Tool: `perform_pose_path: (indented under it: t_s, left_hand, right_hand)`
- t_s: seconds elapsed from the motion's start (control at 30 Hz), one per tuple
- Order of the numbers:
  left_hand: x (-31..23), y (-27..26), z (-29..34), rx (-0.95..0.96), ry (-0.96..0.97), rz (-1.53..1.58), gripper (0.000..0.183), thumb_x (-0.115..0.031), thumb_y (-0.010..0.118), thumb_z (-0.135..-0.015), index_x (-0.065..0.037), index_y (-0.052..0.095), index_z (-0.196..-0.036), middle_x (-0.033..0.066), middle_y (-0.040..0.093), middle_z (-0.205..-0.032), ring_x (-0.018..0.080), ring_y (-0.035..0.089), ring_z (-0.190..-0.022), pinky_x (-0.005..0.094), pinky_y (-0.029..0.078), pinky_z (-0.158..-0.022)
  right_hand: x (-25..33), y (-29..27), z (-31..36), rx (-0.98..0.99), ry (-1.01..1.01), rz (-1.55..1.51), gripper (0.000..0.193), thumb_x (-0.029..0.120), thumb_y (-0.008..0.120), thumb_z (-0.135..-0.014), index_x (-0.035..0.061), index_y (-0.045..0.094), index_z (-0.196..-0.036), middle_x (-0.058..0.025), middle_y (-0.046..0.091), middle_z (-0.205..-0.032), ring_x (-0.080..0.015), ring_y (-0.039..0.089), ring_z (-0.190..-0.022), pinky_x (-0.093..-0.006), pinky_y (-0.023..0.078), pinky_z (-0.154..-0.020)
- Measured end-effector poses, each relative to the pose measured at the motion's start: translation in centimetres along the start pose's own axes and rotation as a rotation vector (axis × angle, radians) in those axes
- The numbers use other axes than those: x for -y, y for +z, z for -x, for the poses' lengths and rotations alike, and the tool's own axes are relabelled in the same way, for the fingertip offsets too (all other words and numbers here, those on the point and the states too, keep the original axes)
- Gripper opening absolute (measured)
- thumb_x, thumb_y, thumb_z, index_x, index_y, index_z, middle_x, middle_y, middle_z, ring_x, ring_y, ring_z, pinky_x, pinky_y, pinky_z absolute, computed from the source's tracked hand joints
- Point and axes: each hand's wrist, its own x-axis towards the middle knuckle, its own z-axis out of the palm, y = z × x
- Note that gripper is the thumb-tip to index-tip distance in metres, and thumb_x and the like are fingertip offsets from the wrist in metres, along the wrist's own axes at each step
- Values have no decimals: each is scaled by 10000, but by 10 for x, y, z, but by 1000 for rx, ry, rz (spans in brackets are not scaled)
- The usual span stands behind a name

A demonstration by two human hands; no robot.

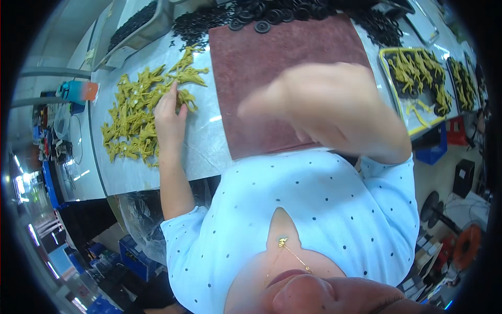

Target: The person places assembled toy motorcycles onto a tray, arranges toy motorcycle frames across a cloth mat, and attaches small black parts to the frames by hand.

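My left hand (168,118) lies at the right edge of a heap of olive-yellow moulded pieces (133,112), apparently small figures. Its forefinger is stretched out and its thumb stands apart, next to a few pieces at the heap's edge. The other fingertips are partly hidden among the pieces. Above the reddish-brown cloth mat (287,47), my right hand (314,99) is smeared by motion. Whether it holds anything does not show.
Black wheel-like rings (262,26) and small black parts (201,23) lie along the far edge. A grey bin (151,34) stands far left. At right, a yellow-rimmed tray (389,89) holds olive-yellow pieces and black parts. A fan (467,246) is at lower right.
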Motion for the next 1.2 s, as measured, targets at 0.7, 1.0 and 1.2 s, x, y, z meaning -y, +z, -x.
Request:
perform_pose_path:
  t_s: [0.7, 1.0, 1.2]
  left_hand:
    - [-51, 6, -9, -395, 294, 993, 379, 35, 719, -738, -1, 574, -1086, 142, 605, -1101, 301, 556, -1102, 361, 472, -912]
    - [-46, 8, -12, -261, 181, 946, 424, 148, 682, -698, 1, 589, -1085, 140, 585, -1120, 225, 575, -1042, 294, 497, -847]
    - [-50, 15, -14, -215, 181, 1129, 437, 164, 640, -737, -6, 559, -1132, 141, 538, -1182, 243, 547, -1107, 336, 483, -919]
  right_hand:
    - [-46, 116, -3, 27, 796, -639, 198, 140, 590, -905, -42, 558, -978, -66, 640, -795, -91, 610, -660, -225, 508, -570]
    - [-57, 115, 3, -134, 788, -655, 186, 143, 505, -945, -21, 587, -914, -59, 636, -729, -94, 590, -592, -238, 485, -521]
    - [-63, 114, 3, -111, 869, -689, 195, 157, 461, -965, -1, 570, -934, -46, 614, -737, -84, 568, -595, -235, 472, -522]
